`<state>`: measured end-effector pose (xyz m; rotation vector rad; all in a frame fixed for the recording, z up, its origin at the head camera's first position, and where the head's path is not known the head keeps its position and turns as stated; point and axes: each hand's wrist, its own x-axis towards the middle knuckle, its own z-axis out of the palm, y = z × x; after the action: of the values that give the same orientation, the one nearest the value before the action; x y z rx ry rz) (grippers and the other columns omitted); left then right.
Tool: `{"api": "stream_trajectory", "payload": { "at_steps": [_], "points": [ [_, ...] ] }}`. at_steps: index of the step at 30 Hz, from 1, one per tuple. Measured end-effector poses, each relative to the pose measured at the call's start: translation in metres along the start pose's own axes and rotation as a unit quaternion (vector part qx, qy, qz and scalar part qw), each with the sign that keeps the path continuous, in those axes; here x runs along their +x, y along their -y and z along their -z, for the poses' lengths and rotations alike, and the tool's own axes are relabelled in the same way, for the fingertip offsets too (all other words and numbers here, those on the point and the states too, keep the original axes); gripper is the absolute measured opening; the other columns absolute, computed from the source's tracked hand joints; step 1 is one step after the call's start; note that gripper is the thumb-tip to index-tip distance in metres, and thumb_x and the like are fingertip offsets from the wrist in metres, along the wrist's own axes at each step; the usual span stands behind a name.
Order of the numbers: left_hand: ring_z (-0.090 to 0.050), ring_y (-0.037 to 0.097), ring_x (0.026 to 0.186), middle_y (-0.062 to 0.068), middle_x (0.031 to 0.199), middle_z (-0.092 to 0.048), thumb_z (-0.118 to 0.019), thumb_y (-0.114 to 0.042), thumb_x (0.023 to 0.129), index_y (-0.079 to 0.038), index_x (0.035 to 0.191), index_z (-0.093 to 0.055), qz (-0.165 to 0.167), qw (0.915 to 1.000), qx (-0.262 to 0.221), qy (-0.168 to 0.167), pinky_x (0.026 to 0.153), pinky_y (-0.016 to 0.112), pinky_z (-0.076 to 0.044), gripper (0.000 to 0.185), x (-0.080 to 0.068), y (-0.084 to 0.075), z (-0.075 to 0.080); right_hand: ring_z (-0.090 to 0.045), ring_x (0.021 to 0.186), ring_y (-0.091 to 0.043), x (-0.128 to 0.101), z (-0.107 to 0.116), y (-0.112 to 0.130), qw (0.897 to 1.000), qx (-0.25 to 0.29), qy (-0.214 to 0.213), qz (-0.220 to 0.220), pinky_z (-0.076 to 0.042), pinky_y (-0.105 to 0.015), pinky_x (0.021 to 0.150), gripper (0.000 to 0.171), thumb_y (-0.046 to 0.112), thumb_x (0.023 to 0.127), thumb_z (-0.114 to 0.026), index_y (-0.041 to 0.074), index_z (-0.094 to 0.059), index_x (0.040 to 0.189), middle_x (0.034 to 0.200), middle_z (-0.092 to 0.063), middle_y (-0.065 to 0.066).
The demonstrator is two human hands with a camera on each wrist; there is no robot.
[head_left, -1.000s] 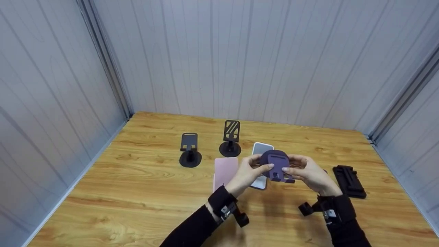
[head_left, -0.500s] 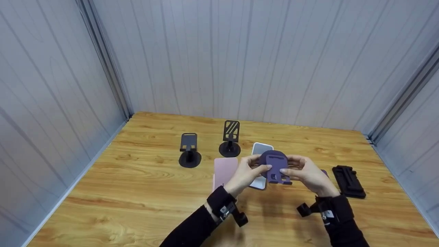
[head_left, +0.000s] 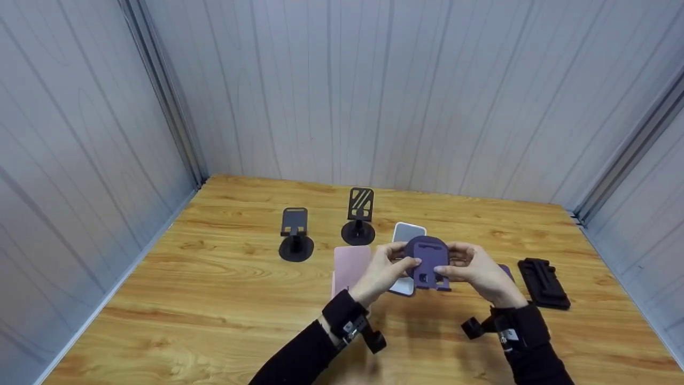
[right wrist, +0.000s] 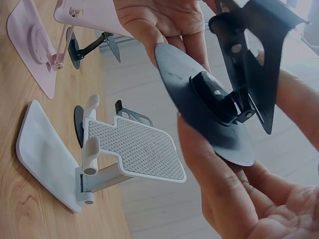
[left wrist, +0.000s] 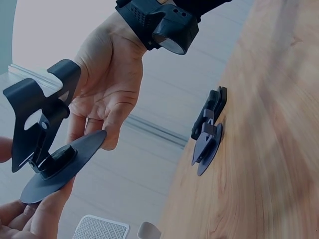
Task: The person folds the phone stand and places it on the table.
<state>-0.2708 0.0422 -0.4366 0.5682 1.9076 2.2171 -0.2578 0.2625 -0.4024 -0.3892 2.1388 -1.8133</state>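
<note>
Two hands: both grip one purple phone stand, raised clear of the counter between them.
Left hand: fingers curled on the stand's left edge, thumb across the front; in the right wrist view its fingertips touch the rim of the round base.
Right hand: fingers curled on the stand's right side, thumb pressed to the front; in the left wrist view its fingers rest on the base rim while the thumb sits behind the back plate.
Why held so: a grip from each side appears to steady base and plate against the hinge between them, so the angle can be worked; this is a judgement.
Stand's shape: round base and slotted back plate, joined by a short hinge, the plate tilted up off the base.
Behind the left hand: a pink stand lies folded flat on the counter, just beside the wrist.
Under the hands: a white stand, partly hidden, its textured plate raised off its base.
Beyond the left hand: two black stands, one plain and one striped, both upright.
Right of the right hand: a black folded stand lies flat, apart from the fingers.
</note>
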Motion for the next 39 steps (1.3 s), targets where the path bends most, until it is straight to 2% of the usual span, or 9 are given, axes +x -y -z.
{"api": "stream_trajectory", "payload": {
  "at_steps": [8, 14, 28, 33, 39],
  "points": [
    [-0.071, 0.009, 0.082, 0.024, 0.111, -0.071, -0.061, -0.002, 0.091, 0.006, 0.128, -0.061, 0.012, 0.9998, -0.009, 0.016, 0.077, 0.027, -0.062, 0.038, 0.0, 0.0, 0.001, -0.07, 0.093, -0.014, 0.003, -0.002, -0.003, 1.0, -0.003, 0.001, 0.003, -0.061, -0.03, 0.081, 0.04, 0.006, 0.089, -0.072, 0.0, -0.056, 0.125, 0.102, -0.068, 0.001],
    [-0.073, 0.016, 0.088, 0.025, 0.112, -0.071, -0.062, -0.004, 0.092, 0.007, 0.126, -0.061, 0.008, 0.9999, -0.002, 0.014, 0.077, 0.028, -0.062, 0.036, -0.001, 0.001, 0.001, -0.07, 0.095, -0.014, 0.003, -0.004, -0.003, 1.0, -0.003, 0.007, 0.011, -0.061, -0.031, 0.082, 0.041, 0.005, 0.088, -0.072, -0.002, -0.056, 0.125, 0.104, -0.069, 0.001],
    [-0.073, 0.02, 0.092, 0.026, 0.114, -0.07, -0.062, -0.004, 0.093, 0.007, 0.128, -0.06, 0.004, 0.9998, -0.015, 0.014, 0.08, 0.03, -0.062, 0.036, -0.001, -0.004, 0.001, -0.069, 0.102, -0.015, 0.001, -0.004, 0.0, 1.0, 0.001, 0.011, 0.024, -0.06, -0.032, 0.085, 0.05, 0.006, 0.091, -0.07, -0.004, -0.047, 0.135, 0.113, -0.069, 0.0],
    [-0.073, 0.015, 0.088, 0.025, 0.114, -0.07, -0.063, -0.004, 0.093, 0.006, 0.127, -0.061, 0.008, 0.9996, -0.027, 0.009, 0.079, 0.031, -0.062, 0.036, -0.001, -0.007, 0.001, -0.069, 0.101, -0.014, 0.0, -0.003, 0.003, 0.999, 0.028, 0.018, 0.027, -0.06, -0.033, 0.086, 0.039, 0.009, 0.096, -0.064, 0.004, -0.051, 0.132, 0.112, -0.069, 0.001],
    [-0.072, 0.014, 0.089, 0.024, 0.115, -0.069, -0.064, -0.004, 0.092, 0.006, 0.128, -0.06, 0.02, 0.9987, -0.043, 0.016, 0.082, 0.032, -0.061, 0.037, -0.002, -0.011, -0.001, -0.071, 0.093, -0.012, -0.003, 0.001, 0.005, 0.996, 0.065, 0.03, 0.054, -0.061, -0.032, 0.083, 0.024, 0.006, 0.099, -0.056, 0.01, -0.06, 0.123, 0.107, -0.072, 0.001]
  ]
}}
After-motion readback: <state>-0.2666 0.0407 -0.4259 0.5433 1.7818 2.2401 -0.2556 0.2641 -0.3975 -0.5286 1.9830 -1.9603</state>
